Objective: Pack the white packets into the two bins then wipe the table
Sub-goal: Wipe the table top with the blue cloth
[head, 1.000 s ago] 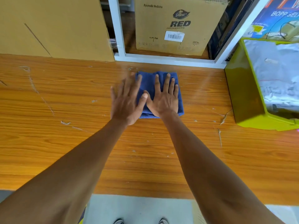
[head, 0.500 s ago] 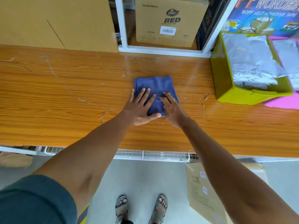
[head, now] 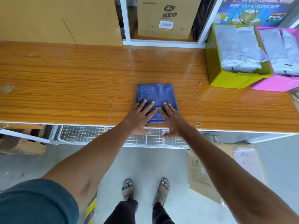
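A folded blue cloth point(head: 154, 93) lies flat on the wooden table point(head: 64, 88), close to its front edge. My left hand point(head: 140, 115) and my right hand point(head: 174, 120) rest side by side on the cloth's near half, fingers straight and spread. Both palms reach past the table's front edge. At the right end of the table stand a yellow-green bin point(head: 229, 77) and a pink bin point(head: 273, 84), each filled with white packets point(head: 237, 46).
Large cardboard boxes point(head: 61, 20) and a white shelf frame point(head: 161, 42) back the table. A wire mesh shelf point(head: 90, 135) sits under the front edge. On the floor at the right is a cardboard box point(head: 208, 172). My sandalled feet are below.
Both hands have drawn the cloth from the back of the table toward the front edge. The view has pulled back, showing both bins and the floor.
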`<state>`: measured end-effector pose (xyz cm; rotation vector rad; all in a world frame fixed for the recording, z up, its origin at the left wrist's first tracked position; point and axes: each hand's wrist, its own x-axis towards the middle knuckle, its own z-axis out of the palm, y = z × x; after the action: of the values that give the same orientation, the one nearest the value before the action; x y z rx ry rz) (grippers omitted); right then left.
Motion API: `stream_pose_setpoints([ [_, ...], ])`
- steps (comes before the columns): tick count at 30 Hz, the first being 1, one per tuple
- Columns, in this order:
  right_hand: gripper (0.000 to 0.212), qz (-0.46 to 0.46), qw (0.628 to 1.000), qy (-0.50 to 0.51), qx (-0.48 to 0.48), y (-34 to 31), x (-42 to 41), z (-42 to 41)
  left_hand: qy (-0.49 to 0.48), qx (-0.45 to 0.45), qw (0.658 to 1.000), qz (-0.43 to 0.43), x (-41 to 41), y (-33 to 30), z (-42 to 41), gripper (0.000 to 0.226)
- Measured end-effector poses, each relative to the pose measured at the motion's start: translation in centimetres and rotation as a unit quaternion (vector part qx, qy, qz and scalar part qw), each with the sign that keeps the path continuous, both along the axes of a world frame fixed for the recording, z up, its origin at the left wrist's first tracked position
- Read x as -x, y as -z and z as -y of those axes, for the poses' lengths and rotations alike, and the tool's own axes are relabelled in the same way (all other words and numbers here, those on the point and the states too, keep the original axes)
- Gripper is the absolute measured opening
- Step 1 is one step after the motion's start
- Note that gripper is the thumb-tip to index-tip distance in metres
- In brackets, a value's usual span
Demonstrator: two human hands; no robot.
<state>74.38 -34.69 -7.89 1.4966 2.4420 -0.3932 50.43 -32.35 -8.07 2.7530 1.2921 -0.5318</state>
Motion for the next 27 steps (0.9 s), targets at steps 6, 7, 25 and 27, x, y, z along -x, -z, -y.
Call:
stream_pose_setpoints([
  [6, 0.078, -0.081, 0.994, 0.057, -0.047, -0.7, 1.9, 4.5, 0.026, -0.049, 0.998, 0.002, -0.4, -0.4, 3.9, 0.058],
  [7, 0.075, -0.086, 0.993, 0.061, -0.047, -1.0, 2.2, 5.0, 0.034, -0.067, 0.997, 0.007, -0.6, -0.6, 4.1, 0.052],
  [25, 0.015, -0.289, 0.918, 0.235, 0.133, -7.4, 0.0, 8.2, -0.178, 0.228, 0.924, 0.25, 3.4, -10.8, 7.2, 0.011],
  [27, 0.018, -0.405, 0.841, 0.315, 0.171, -8.5, -0.3, 7.8, -0.22, 0.239, 0.894, 0.309, 3.9, -11.3, 6.7, 0.012],
])
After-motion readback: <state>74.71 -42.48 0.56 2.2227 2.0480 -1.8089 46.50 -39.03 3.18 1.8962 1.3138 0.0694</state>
